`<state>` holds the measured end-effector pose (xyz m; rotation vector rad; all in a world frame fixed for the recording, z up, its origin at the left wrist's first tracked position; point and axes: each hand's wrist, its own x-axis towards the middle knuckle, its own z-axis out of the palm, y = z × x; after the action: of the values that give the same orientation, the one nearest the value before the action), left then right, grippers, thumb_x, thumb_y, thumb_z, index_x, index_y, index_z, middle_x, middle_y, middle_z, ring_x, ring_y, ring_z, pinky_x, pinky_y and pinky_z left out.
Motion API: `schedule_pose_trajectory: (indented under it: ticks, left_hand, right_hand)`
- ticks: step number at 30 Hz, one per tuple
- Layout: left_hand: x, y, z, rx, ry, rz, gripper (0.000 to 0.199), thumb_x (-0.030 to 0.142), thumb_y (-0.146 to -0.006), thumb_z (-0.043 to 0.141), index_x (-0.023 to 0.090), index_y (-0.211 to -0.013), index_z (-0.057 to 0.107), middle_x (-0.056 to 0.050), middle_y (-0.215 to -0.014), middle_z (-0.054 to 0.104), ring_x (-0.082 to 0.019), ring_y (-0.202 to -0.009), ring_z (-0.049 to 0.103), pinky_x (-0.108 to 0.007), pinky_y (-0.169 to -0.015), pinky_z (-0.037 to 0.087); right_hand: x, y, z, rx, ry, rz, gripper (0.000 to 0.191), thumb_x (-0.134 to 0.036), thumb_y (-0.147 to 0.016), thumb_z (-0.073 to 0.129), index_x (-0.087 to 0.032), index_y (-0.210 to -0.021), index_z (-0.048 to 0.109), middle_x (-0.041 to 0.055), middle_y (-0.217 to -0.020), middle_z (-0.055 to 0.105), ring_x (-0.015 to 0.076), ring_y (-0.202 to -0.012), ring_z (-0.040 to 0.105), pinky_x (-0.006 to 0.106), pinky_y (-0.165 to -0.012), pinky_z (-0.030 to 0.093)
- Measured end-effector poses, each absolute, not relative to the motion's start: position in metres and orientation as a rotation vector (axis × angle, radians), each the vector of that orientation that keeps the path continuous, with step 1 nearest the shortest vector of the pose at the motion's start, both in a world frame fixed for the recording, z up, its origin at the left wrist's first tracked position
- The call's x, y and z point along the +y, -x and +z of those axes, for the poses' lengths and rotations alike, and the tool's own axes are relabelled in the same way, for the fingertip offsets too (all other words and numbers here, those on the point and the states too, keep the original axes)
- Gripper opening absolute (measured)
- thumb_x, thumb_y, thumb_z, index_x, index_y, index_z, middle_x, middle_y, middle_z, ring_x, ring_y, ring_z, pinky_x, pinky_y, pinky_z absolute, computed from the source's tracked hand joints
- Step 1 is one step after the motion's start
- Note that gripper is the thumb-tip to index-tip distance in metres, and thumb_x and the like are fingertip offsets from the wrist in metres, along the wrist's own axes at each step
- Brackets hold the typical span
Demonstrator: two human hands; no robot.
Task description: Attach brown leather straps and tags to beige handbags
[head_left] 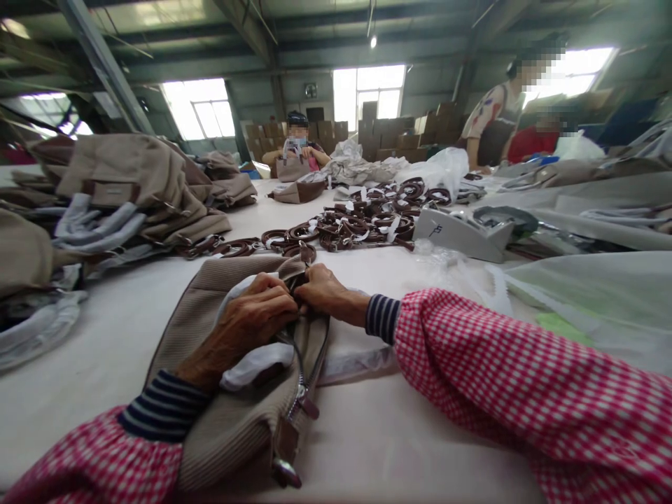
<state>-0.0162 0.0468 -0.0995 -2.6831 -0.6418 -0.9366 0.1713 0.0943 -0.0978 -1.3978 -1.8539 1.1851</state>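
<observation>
While a broad white table (pixel 378 434) is bearing a heap of taupe fabric bags (pixel 126 168) on the left, coiled dark-brown straps (pixel 357 224) are lying beyond a taupe ribbed-fabric bag (pixel 236 420). This front bag is lying unzipped beneath both hands, its contents hidden. The right hand (pixel 323 290) is pinching the opening's far end, fingers nearly closed; the left hand (pixel 249 315) is curling over the opening, its fingertips and hold hidden.
</observation>
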Motion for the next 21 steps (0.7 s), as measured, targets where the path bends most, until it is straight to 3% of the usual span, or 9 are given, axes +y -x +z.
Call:
schedule_pose_trajectory:
  ticks: [3, 5, 8, 10, 12, 15, 18, 21]
  left_hand:
    - [0.047, 0.017, -0.100, -0.669, 2.690, -0.960, 0.015, 0.022, -0.106, 0.066, 0.017, -0.092, 0.069, -0.004, -0.090, 0.069, -0.020, -0.101, 0.057, -0.027, -0.086, 0.051]
    - [0.046, 0.019, -0.100, -0.702, 2.715, -0.955, 0.013, 0.022, -0.106, 0.066, 0.017, -0.095, 0.070, -0.003, -0.091, 0.070, -0.020, -0.102, 0.057, -0.029, -0.088, 0.050]
    - [0.045, 0.020, -0.098, -0.755, 2.759, -0.956, 0.012, 0.023, -0.106, 0.067, 0.017, -0.096, 0.071, -0.003, -0.093, 0.071, -0.020, -0.102, 0.057, -0.030, -0.089, 0.049]
    - [0.044, 0.021, -0.097, -0.784, 2.782, -0.954, 0.013, 0.025, -0.106, 0.067, 0.018, -0.096, 0.072, -0.003, -0.094, 0.073, -0.020, -0.102, 0.058, -0.031, -0.089, 0.050]
    - [0.043, 0.020, -0.096, -0.804, 2.783, -0.956, 0.015, 0.026, -0.106, 0.066, 0.019, -0.095, 0.072, -0.003, -0.094, 0.073, -0.021, -0.101, 0.060, -0.032, -0.089, 0.051]
    - [0.043, 0.019, -0.096, -0.802, 2.765, -0.955, 0.016, 0.027, -0.107, 0.065, 0.020, -0.095, 0.072, -0.003, -0.092, 0.074, -0.021, -0.101, 0.061, -0.033, -0.089, 0.052]
    - [0.043, 0.017, -0.096, -0.775, 2.777, -0.908, 0.014, 0.025, -0.107, 0.065, 0.020, -0.095, 0.071, -0.003, -0.092, 0.074, -0.022, -0.100, 0.061, -0.033, -0.087, 0.054]
    - [0.043, 0.014, -0.094, -0.740, 2.775, -0.907, 0.013, 0.022, -0.106, 0.064, 0.023, -0.094, 0.069, -0.002, -0.092, 0.073, -0.023, -0.102, 0.061, -0.034, -0.088, 0.054]
  right_hand:
    - [0.084, -0.190, -0.096, -1.776, 1.119, 1.491, 0.009, -0.015, -0.082, 0.063, -0.014, -0.090, 0.067, 0.0042, -0.073, 0.070, 0.0156, -0.061, 0.067, 0.019, -0.047, 0.043]
    - [0.077, -0.203, -0.097, -1.730, 1.020, 1.479, 0.015, -0.014, -0.083, 0.065, -0.013, -0.097, 0.068, 0.0033, -0.078, 0.072, 0.0151, -0.062, 0.068, 0.019, -0.047, 0.043]
    - [0.069, -0.219, -0.103, -1.880, 0.928, 1.134, 0.021, -0.007, -0.086, 0.059, -0.013, -0.102, 0.072, 0.0029, -0.088, 0.074, 0.0135, -0.071, 0.069, 0.021, -0.062, 0.050]
    - [0.064, -0.226, -0.108, -2.117, 0.843, 0.818, 0.031, -0.002, -0.086, 0.054, -0.015, -0.106, 0.073, 0.0039, -0.102, 0.075, 0.0151, -0.089, 0.070, 0.026, -0.082, 0.054]
    - [0.060, -0.230, -0.111, -2.378, 0.755, 0.508, 0.037, -0.001, -0.088, 0.054, -0.017, -0.115, 0.072, 0.0061, -0.117, 0.072, 0.0180, -0.103, 0.066, 0.030, -0.093, 0.052]
    - [0.059, -0.232, -0.113, -2.658, 0.606, 0.180, 0.026, -0.009, -0.098, 0.057, -0.016, -0.121, 0.065, 0.0092, -0.121, 0.066, 0.0210, -0.103, 0.060, 0.034, -0.092, 0.052]
    - [0.070, -0.226, -0.118, -2.751, 0.500, 0.028, 0.010, -0.018, -0.103, 0.059, -0.016, -0.112, 0.062, 0.0079, -0.114, 0.064, 0.0216, -0.097, 0.054, 0.037, -0.092, 0.050]
    - [0.093, -0.211, -0.127, -2.810, 0.430, -0.017, 0.004, -0.015, -0.104, 0.059, -0.017, -0.105, 0.061, 0.0070, -0.111, 0.065, 0.0205, -0.096, 0.053, 0.036, -0.094, 0.047]
